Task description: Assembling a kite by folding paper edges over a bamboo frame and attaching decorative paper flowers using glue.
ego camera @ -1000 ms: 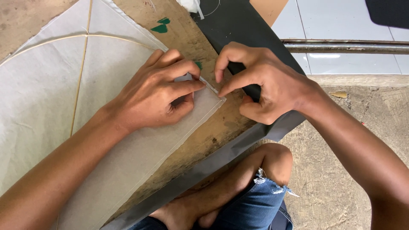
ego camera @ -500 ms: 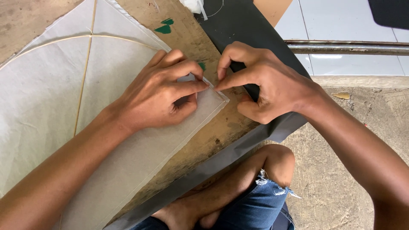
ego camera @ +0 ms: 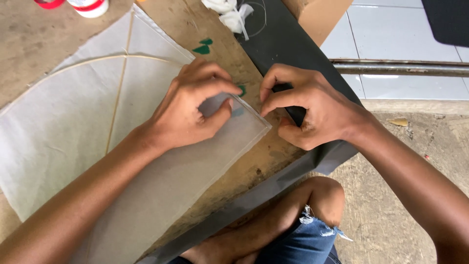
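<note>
A worn brown desk (ego camera: 44, 34) fills the upper left and carries the landmark of the scene, a pale paper kite (ego camera: 63, 127) lying flat, with a straight thin spine stick (ego camera: 118, 88) and a bowed cross stick (ego camera: 88, 59) showing through the sheet. A dark sheet (ego camera: 288, 44) lies beyond the kite's right corner, and a bent knee in torn blue denim shorts (ego camera: 303, 239) sits below that corner, off the desk's edge. At the corner itself the left hand (ego camera: 188, 112) rests on the paper, fingers curled and thumb pressing the sheet down, while the right hand (ego camera: 305, 105) pinches the kite's folded edge (ego camera: 251, 115) between thumb and forefinger just beside the left fingertips. Judging by how things lie, the frame is already in place and the edge nearer the person looks turned over; the corner fold appears in progress, and the upper edges cannot be judged. Small green marks (ego camera: 202, 47) lie above the corner.
</note>
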